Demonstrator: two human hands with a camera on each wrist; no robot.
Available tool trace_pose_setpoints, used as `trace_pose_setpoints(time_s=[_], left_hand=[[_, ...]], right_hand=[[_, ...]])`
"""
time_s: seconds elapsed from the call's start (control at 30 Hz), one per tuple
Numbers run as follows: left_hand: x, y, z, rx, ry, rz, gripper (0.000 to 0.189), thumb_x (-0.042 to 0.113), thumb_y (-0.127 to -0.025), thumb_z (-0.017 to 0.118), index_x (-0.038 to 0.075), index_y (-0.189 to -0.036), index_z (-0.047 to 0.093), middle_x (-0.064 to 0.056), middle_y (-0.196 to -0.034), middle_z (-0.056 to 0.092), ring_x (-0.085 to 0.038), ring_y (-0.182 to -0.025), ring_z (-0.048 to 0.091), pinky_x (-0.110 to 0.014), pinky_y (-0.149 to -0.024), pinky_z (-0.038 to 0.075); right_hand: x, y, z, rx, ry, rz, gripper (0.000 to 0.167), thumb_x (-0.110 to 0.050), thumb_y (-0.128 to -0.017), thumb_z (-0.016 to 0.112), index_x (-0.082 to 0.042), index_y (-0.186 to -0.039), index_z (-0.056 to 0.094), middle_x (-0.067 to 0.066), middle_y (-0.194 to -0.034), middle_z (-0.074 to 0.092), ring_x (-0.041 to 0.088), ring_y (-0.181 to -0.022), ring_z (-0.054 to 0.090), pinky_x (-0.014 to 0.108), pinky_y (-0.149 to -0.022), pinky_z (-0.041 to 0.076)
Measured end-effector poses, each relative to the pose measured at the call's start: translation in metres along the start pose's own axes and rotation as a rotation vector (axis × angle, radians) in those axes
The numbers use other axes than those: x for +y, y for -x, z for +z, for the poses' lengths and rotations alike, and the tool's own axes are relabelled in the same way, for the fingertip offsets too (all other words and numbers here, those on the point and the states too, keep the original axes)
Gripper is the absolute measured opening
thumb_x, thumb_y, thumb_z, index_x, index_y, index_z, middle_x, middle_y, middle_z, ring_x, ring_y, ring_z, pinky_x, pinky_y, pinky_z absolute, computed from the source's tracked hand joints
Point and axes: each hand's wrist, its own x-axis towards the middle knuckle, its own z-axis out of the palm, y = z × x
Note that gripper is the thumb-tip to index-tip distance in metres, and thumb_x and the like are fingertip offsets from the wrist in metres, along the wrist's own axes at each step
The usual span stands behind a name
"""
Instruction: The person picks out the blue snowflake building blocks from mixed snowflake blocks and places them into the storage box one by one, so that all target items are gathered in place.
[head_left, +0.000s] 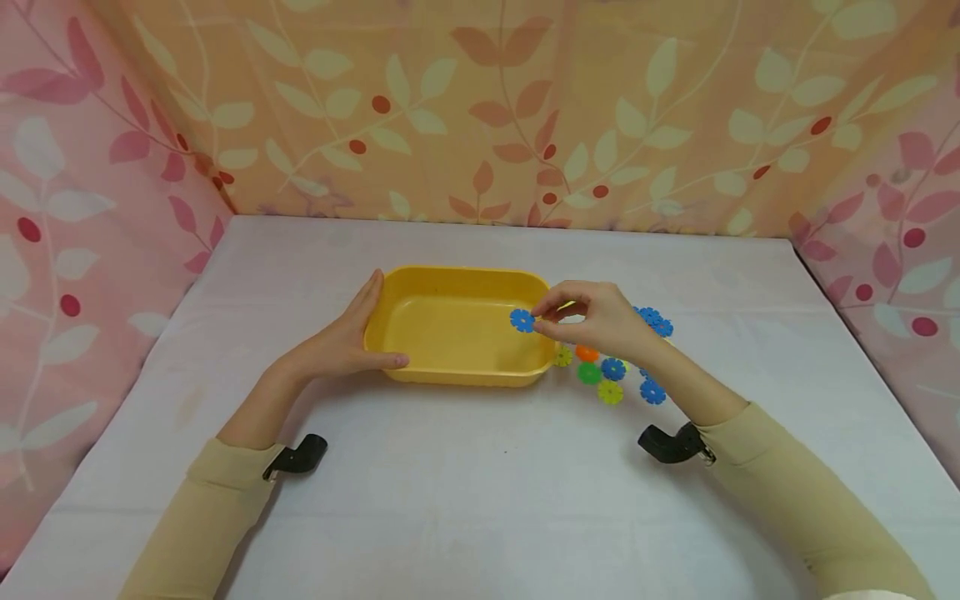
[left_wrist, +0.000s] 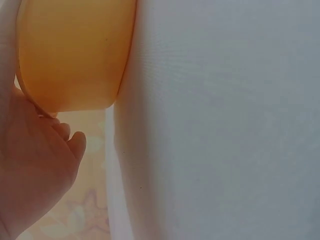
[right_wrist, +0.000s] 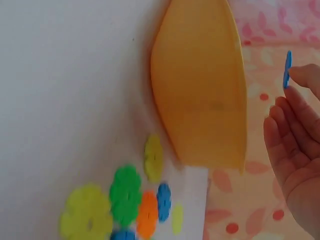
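A yellow plastic basin [head_left: 450,367] stands on the white-covered table. My left hand [head_left: 337,337] holds its left end, thumb along the front rim and fingers up the left side; the left wrist view shows the fingertips at the rim of the basin [left_wrist: 75,60]. My right hand [head_left: 600,317] pinches a blue snowflake disc [head_left: 522,321] between thumb and fingertips, above the right part of the basin. Edge-on, the same blue snowflake disc [right_wrist: 287,70] appears in the right wrist view, higher than the basin's rim. The inside of the basin shows bare.
Right of the basin lie loose snowflake discs: a green one [head_left: 589,372], an orange one [head_left: 587,353], a yellow one [head_left: 611,392] and several blue ones [head_left: 652,391], partly hidden under my right forearm. Patterned curtains [head_left: 480,117] enclose the table's back and sides.
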Motion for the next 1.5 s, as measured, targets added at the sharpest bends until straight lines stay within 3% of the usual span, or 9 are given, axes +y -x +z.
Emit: trace_pose_setpoints(time_s=[0.23,0.43,0.8,1.1,1.37,1.5], left_hand=[[-0.001,0.000,0.003,0.004,0.013,-0.002,0.128,0.044,-0.078,0.081,0.012,-0.153,-0.018,-0.003,-0.161,-0.020,-0.022,-0.147,-0.013,-0.053,-0.116,0.003],[-0.002,0.000,0.002,0.011,0.011,-0.006,0.127,0.046,-0.078,0.080,0.014,-0.154,-0.018,-0.002,-0.161,-0.019,-0.021,-0.147,-0.012,-0.052,-0.116,0.004],[-0.003,0.000,0.002,0.014,0.019,-0.008,0.125,0.048,-0.079,0.078,0.016,-0.154,-0.017,0.000,-0.161,-0.019,-0.020,-0.147,-0.013,-0.053,-0.116,0.004],[0.000,0.001,0.002,0.009,0.040,-0.012,0.125,0.046,-0.079,0.079,0.016,-0.154,-0.016,0.000,-0.161,-0.019,-0.021,-0.147,-0.013,-0.053,-0.116,0.004],[0.000,0.000,0.002,0.012,0.026,-0.015,0.125,0.048,-0.079,0.079,0.017,-0.154,-0.017,0.001,-0.161,-0.019,-0.020,-0.147,-0.012,-0.053,-0.116,0.005],[-0.001,0.000,0.002,0.013,0.016,-0.021,0.126,0.050,-0.078,0.078,0.018,-0.154,-0.017,0.002,-0.161,-0.019,-0.020,-0.147,-0.012,-0.053,-0.116,0.004]], right_hand=[[-0.012,-0.037,0.029,-0.022,-0.117,0.097,0.019,-0.023,-0.085,0.077,-0.011,-0.100,0.074,0.000,-0.094,0.072,0.015,-0.088,0.068,0.030,-0.080,0.055],[-0.018,-0.065,0.052,-0.042,-0.135,0.151,0.021,-0.028,-0.084,0.078,-0.013,-0.099,0.076,-0.002,-0.091,0.074,0.014,-0.087,0.068,0.031,-0.080,0.054],[-0.013,-0.096,0.080,-0.171,0.077,0.162,0.019,-0.029,-0.083,0.079,-0.013,-0.094,0.077,-0.006,-0.083,0.072,0.011,-0.079,0.065,0.025,-0.072,0.052],[-0.006,-0.109,0.094,-0.260,0.244,0.152,0.016,-0.027,-0.084,0.078,-0.012,-0.089,0.078,-0.005,-0.078,0.070,0.014,-0.076,0.059,0.022,-0.068,0.048],[0.000,-0.116,0.100,-0.243,0.358,0.059,0.013,-0.025,-0.085,0.078,-0.012,-0.086,0.079,-0.006,-0.077,0.072,0.010,-0.079,0.062,0.020,-0.074,0.048],[-0.002,-0.118,0.100,-0.244,0.328,0.100,0.015,-0.026,-0.085,0.077,-0.011,-0.088,0.078,-0.005,-0.076,0.071,0.010,-0.075,0.061,0.020,-0.070,0.048]])
